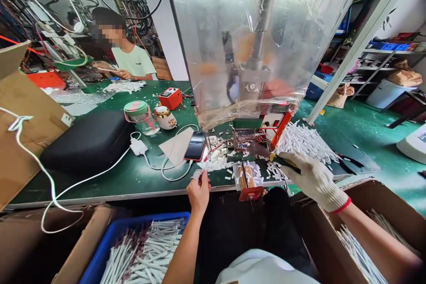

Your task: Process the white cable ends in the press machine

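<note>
My right hand [314,182], in a white knitted glove with a red cuff, is closed around the black-and-yellow handle of a scraper [259,150]. Its flat blade points left, over the littered base of the machine [246,137]. My bare left hand [199,191] is at the table's front edge, fingers pinched together. A small greyish piece or wrap shows at its fingers; whether anything is held between the tips is unclear. Between the hands, a small fixture with a red end plate [251,193] juts over the edge, with white scraps [254,171] on it.
A clouded plastic shield [213,53] hangs ahead. White sticks [302,144] are heaped right, beside black-handled pliers [348,163]. A phone [195,146] with a cable lies left, near a black case [89,140]. Below are a blue bin [91,259] and cardboard boxes. Another person [133,60] sits across.
</note>
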Tool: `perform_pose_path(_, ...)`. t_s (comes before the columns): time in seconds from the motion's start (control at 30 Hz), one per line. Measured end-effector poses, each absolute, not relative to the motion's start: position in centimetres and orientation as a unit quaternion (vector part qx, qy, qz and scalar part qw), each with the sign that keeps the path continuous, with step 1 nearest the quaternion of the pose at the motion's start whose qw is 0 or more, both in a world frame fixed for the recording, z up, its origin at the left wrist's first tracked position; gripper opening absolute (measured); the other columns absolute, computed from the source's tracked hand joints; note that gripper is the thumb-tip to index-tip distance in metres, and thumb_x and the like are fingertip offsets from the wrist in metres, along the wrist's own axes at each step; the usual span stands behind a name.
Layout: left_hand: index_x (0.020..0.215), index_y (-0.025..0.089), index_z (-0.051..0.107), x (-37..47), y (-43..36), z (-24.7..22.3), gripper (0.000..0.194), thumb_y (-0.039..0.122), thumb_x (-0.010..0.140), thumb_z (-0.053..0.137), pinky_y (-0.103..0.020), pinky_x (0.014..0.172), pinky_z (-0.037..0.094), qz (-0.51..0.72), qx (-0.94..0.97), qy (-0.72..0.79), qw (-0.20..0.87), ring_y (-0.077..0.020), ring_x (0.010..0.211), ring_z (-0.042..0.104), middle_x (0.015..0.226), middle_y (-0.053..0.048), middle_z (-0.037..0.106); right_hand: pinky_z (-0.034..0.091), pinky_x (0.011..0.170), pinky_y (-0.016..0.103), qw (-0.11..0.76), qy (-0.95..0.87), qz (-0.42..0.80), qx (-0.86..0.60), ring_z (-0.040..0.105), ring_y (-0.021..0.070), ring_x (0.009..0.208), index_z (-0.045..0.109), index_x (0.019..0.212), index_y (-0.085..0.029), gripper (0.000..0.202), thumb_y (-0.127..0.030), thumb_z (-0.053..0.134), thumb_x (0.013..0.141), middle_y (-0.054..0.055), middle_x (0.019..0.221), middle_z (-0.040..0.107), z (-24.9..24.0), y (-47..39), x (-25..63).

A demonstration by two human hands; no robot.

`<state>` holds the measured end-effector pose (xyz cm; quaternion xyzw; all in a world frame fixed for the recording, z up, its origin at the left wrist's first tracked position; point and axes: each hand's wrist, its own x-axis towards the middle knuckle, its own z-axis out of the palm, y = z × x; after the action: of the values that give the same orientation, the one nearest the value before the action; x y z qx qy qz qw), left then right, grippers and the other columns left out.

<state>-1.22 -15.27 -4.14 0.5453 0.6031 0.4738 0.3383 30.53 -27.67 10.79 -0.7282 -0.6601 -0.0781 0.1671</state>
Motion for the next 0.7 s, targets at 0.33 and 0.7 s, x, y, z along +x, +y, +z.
perform_pose_path(0.33,0.087,0.020,0.072,-1.3,-15.1,-4.9,0.037,0.053,0.089,0.055,-0.027,0.050,0.050,0.472,0.551,0.612,0.314,-0.0178,0.049,0.063,0.058,0.001,0.065,0.056,0.079,0.033,0.309,-0.645,-0.142,-0.684,0.071,0.0237,0.095,0.065,0.126,-0.020,0.033,-0.035,0.059,0.097,0.011,0.114,0.073,4.2,-26.4,27.4)
perform_pose_path(0.7,0.090,0.019,0.072,-1.2,-15.3,-4.8,0.041,0.056,0.089,0.054,-0.029,0.051,0.050,0.478,0.558,0.608,0.301,-0.0187,0.049,0.064,0.058,0.000,0.066,0.055,0.075,0.031,0.115,-0.695,-0.063,-0.707,0.071,0.0221,0.090,0.072,0.122,-0.030,0.032,-0.036,0.060,0.093,0.008,0.105,0.074,9.3,-28.2,30.1)
